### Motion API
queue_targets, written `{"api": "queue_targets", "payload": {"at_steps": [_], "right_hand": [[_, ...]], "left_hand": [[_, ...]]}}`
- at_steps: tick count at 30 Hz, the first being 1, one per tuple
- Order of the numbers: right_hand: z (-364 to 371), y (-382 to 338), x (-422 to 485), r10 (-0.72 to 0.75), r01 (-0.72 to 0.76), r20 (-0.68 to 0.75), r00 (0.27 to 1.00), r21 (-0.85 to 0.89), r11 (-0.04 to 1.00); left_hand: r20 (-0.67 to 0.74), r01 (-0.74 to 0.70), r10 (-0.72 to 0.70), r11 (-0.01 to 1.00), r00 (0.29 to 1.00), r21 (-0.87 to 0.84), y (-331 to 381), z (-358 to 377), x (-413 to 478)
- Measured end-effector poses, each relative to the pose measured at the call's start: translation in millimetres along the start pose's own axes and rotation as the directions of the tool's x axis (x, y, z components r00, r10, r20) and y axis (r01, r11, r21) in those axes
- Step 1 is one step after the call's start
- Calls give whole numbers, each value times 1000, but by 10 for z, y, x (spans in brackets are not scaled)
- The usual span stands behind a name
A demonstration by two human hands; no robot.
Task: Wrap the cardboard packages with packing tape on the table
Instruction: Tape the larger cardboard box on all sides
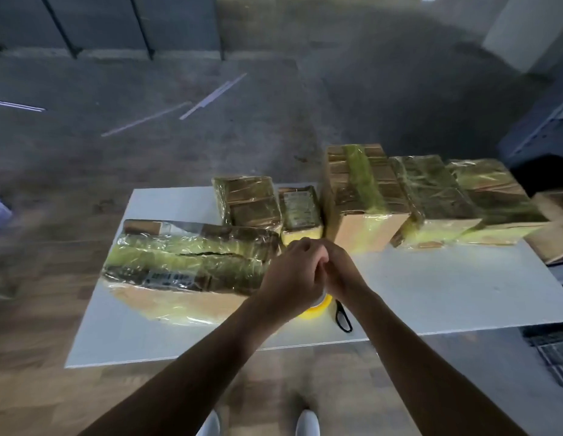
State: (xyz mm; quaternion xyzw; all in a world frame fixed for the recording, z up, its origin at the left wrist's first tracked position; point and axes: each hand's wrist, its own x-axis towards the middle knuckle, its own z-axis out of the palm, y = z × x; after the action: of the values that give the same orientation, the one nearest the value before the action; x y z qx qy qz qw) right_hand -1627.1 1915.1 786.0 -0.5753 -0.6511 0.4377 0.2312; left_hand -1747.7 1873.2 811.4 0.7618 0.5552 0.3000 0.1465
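Left grip (292, 272) and right grip (341, 269) are meeting knuckle to knuckle with fingers curling; cannot tell whether they are pinching anything. The yellow packing tape roll (318, 309) is lying just beneath on the white table (431, 294), beside the long wrapped cardboard package (192, 262). The tape is looking thin and clingy, so it is likely best taken by its free end.

Curled fingers (305, 247), left hand (291, 275) touching right hand (341, 272)

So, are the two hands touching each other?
Touching. Head view shows the left hand and right hand pressed together at the fingers, no gap between them.
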Motion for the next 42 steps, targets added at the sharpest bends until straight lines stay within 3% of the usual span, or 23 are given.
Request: {"api": "queue_targets", "payload": {"at_steps": [6,16,21,28,35,38,42], "right_hand": [[-30,699,89,124,-146,-79,989,-392,908],[231,1116,207,262,-260,-78,962,-554,791],[251,1073,281,397,-382,-53,916,-413,827],[-65,723,273,345,-381,-185,920,-219,898],[-372,-14,192,167,-174,-323,931,10,985],[-393,-321,152,86,-52,-359,929,103,993],[-309,-668,133,-40,66,-333,942,67,996]], "left_hand": [[74,128,-122,988,990,-82,59,305,162],[72,424,-419,878,905,-221,1,289,302],[134,515,-499,806,856,-290,44,139,321],[49,508,-532,773,845,-380,53,-115,371],[-18,518,-584,733,812,-441,-48,-469,477],[-4,568,-651,665,759,-484,-157,-639,465],[74,606,-702,550,708,-575,-225,-944,400]]}}
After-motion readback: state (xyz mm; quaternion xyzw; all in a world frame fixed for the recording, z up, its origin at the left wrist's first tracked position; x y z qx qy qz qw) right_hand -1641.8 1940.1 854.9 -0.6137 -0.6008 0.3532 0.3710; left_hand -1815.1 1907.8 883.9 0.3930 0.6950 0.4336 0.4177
